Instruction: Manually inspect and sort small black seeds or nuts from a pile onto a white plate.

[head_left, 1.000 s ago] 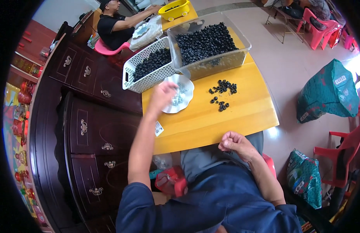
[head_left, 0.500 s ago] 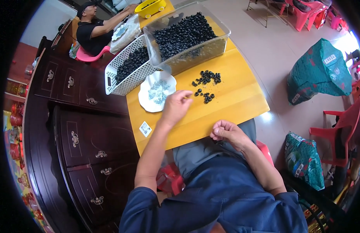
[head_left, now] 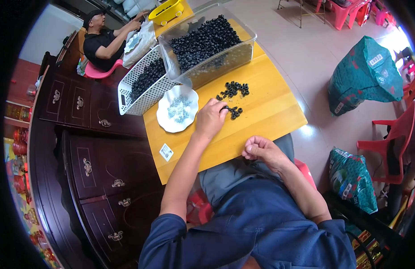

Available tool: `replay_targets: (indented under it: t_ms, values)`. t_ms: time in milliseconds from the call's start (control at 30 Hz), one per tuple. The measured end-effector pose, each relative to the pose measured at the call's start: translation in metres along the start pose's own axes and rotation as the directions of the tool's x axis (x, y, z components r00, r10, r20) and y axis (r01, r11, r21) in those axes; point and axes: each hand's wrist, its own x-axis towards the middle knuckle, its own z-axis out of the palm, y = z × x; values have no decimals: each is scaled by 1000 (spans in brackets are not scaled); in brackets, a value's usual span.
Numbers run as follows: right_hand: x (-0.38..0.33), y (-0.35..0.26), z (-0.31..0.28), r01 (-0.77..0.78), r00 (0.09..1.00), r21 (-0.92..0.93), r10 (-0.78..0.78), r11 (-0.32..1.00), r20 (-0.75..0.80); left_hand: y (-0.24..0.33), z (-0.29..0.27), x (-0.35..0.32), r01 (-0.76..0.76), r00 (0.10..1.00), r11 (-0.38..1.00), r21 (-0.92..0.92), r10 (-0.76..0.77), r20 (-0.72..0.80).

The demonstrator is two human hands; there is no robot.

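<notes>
My left hand [head_left: 210,119] is at the near small group of black ring-shaped parts [head_left: 235,112] on the yellow table. Its thumb and fingertips are closed on a small black ring-shaped part [head_left: 225,108] at the edge of that group. Farther back lies a second, larger group of black parts [head_left: 234,88]. By the front edge of the table, above my lap, my right hand [head_left: 264,149] is curled with thumb and forefinger pressed together; what it holds, if anything, is hidden. Left of my left hand stands a white scalloped dish [head_left: 164,122] of small clear pieces.
A clear plastic bin [head_left: 207,71] and a white perforated basket [head_left: 131,108], both full of black parts, stand at the back. A dark drawer cabinet [head_left: 113,157] borders the left side. Green bags [head_left: 364,76] sit on the floor at right. Another person [head_left: 106,45] works beyond.
My left hand has moved a little to the right and closed its fingertips at the near group of black parts. My right hand stays in place. The view has shifted slightly.
</notes>
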Motion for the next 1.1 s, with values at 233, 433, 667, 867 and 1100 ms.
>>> replay_targets:
  t_ms: [233,433,667,867,1100]
  values:
    - [2,-1,0,5,1000,-14,-5,1000,-1,8,-8,-16,44,996,996,-72,-49,-76]
    - [4,-2,5,25,1000,34,-24,999,-19,54,-24,-52,119,991,837,-534,-136,9]
    - [5,-6,8,-7,1000,308,8,951,-1,86,-30,-59,-181,982,823,-539,178,-58]
    - [-1,-6,-2,33,999,305,-31,952,-12,82,-25,-40,-178,984,865,-469,158,-82]
    - [-2,-7,-5,74,996,264,-60,962,-62,23,-12,20,-119,988,993,-10,117,-105]
